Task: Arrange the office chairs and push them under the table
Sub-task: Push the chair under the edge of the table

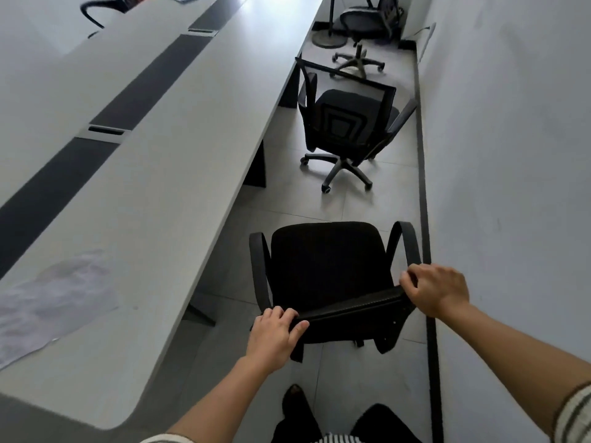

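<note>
A black office chair (323,266) stands in the aisle right in front of me, its seat facing away and its armrests out to both sides. My left hand (275,334) grips the left end of its backrest top edge. My right hand (436,290) grips the right end of that same edge. The long white table (166,174) runs along the left of the aisle. A second black mesh-back chair (348,123) stands farther up the aisle, out from the table. A third black chair (367,24) sits at the far end.
A white wall (511,155) closes the right side, with a dark baseboard strip along the floor. A crumpled clear plastic sheet (54,298) lies on the near table top. A round floor stand base (329,38) sits by the far chair. Dark table legs (257,167) stand under the table edge.
</note>
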Available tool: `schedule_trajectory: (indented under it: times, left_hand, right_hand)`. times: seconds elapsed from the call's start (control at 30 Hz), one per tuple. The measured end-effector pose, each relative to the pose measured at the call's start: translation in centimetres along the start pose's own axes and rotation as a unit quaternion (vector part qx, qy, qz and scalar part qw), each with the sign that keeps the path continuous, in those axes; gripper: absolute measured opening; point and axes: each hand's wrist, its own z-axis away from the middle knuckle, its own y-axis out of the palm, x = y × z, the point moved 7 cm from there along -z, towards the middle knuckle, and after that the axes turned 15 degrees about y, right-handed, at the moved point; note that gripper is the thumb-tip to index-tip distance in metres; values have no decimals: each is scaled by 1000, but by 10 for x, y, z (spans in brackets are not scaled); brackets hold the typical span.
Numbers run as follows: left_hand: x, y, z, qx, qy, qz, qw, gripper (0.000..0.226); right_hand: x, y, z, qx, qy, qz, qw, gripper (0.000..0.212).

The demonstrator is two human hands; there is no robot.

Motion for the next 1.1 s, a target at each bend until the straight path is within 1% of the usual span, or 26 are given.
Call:
schedule_trajectory:
  times: [0.13, 0.23, 0.37, 0.5, 0.53, 0.6, 0.77, 0.87, 1.1]
  left_hand:
    - [5, -1, -25, -5, -23, 37, 999, 52]
    - [7, -7, -39, -37, -46, 59, 996, 70]
    - [17, -23, -56, -91, -112, 55, 988, 85]
    - [31, -45, -67, -161, -220, 20, 962, 97]
    - [36, -52, -69, -174, -246, 16, 954, 97]
    - [47, -64, -72, -175, -292, 9, 940, 91]
    - [85, -82, -71, -148, -376, 10, 915, 60]
    - [112, -94, -77, -148, -389, 14, 909, 50]
    - [157, -120, -95, -129, -371, 16, 920, 50]
  right_hand:
    - [12, -1, -48, -11, -46, -17, 999, 43]
    - [32, -2, -89, -16, -103, -29, 994, 42]
    - [73, 1, -152, -22, -180, -44, 982, 45]
    - [126, 2, -209, -11, -240, -58, 969, 44]
    - [140, 0, -220, -5, -249, -59, 967, 45]
    - [166, 1, -236, 15, -263, -64, 963, 43]
    - [219, 4, -252, 29, -282, -58, 957, 46]
    - [241, 4, -263, 37, -277, -55, 959, 48]
    - [288, 0, -291, 41, -267, -36, 962, 47]
